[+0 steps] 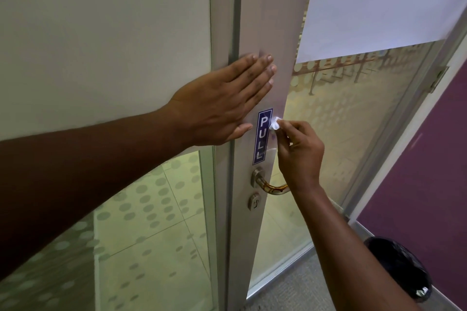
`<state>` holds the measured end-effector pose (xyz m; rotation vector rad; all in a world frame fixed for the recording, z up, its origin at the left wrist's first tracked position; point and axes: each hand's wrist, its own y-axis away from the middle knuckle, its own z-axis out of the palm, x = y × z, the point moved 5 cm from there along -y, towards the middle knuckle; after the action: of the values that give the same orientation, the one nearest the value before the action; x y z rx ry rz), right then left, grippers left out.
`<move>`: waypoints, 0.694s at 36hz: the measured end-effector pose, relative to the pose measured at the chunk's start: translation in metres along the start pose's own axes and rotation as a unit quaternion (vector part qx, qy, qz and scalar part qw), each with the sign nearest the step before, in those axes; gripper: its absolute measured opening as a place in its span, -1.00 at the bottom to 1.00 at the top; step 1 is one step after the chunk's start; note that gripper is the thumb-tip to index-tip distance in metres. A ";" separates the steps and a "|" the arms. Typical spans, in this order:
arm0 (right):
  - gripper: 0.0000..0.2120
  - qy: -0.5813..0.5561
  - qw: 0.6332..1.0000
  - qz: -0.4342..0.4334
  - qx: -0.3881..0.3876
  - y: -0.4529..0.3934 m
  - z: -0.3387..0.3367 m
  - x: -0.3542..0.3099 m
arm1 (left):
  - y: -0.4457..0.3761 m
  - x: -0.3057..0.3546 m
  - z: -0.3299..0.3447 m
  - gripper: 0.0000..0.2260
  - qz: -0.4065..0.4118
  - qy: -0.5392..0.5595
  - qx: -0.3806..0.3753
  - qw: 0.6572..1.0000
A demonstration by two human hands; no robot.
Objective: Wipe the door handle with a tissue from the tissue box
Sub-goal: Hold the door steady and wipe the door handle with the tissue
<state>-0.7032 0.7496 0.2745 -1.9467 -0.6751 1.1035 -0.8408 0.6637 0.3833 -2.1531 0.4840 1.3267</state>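
A metal lever door handle (270,184) sticks out of the grey door stile (273,20), with a round keyhole (254,201) just below it. My right hand (299,156) pinches a small crumpled white tissue (275,126) and presses it to the stile beside the blue PULL sticker (262,136), above the handle. My right wrist hides the far end of the handle. My left hand (219,101) lies flat with its fingers spread across the door frame and stile, holding nothing. No tissue box is in view.
The door has frosted dotted glass (353,113) with a white sheet of paper (384,2) taped on it. A glass side panel (151,222) is at the left. A black bin (399,267) stands on the floor by a purple wall (429,159) at the right.
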 end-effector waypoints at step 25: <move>-0.84 0.011 1.000 0.027 0.010 -0.024 -0.009 0.005 | 0.000 0.000 -0.001 -0.26 0.000 0.003 0.000 1.000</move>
<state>-0.6943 0.7633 0.2949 -1.9679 -0.6013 1.1166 -0.8400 0.6636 0.3835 -2.1577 0.4853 1.3206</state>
